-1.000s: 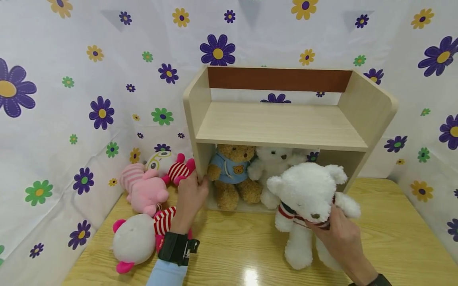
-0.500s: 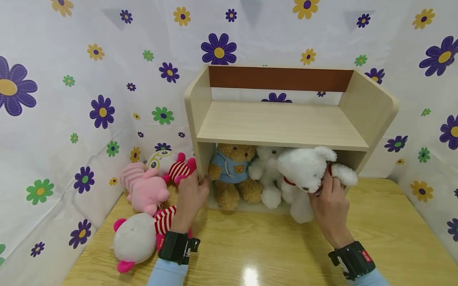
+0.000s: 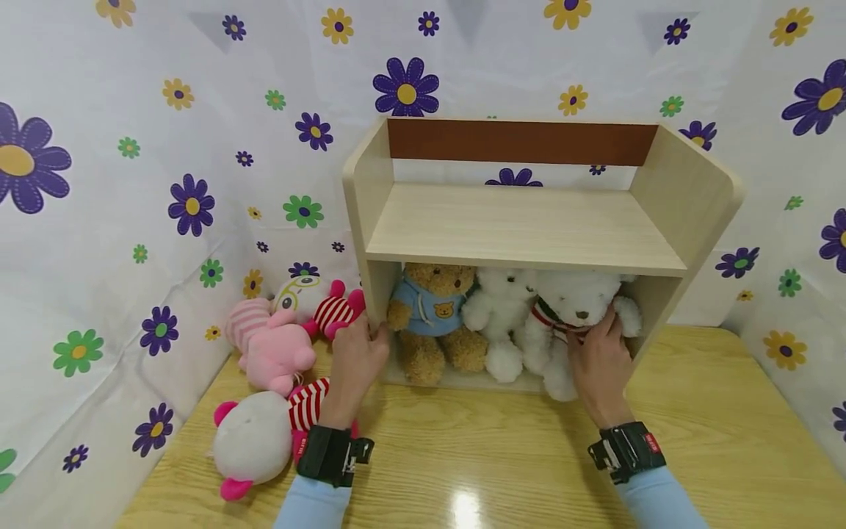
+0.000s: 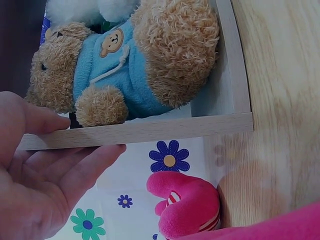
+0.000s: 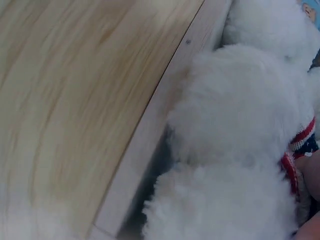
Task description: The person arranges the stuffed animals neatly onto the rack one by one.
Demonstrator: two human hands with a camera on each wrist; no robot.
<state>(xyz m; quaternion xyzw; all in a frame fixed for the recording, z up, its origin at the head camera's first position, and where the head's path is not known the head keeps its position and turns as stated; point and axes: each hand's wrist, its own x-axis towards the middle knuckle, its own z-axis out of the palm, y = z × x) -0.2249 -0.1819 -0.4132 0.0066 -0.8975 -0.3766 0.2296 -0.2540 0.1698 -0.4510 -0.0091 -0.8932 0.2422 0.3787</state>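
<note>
In the head view my left hand [image 3: 353, 367] is at the left side of a pale wooden shelf unit [image 3: 529, 224]. The left wrist view shows its thumb inside and its fingers outside, pinching the side panel [image 4: 150, 132]. A white teddy bear [image 3: 575, 290] in a dark knit top with red and white trim sits at the right of the lower compartment. My right hand [image 3: 601, 367] grips it at the chest, fingers partly hidden in the fur. Its white legs [image 5: 230, 105] lie across the shelf's bottom edge in the right wrist view.
Beside it, another white bear [image 3: 499, 301] and a brown teddy bear [image 3: 429, 316] in a blue hoodie fill the lower compartment. Left of the unit, a pink plush [image 3: 277, 356] and two striped plush toys, one with a grey-white head [image 3: 254, 437], lie on the wooden table [image 3: 463, 455].
The right hand has carried the white teddy bear from in front of the shelf back into the lower compartment, turning it to face forward. The left hand keeps its place on the side panel.
</note>
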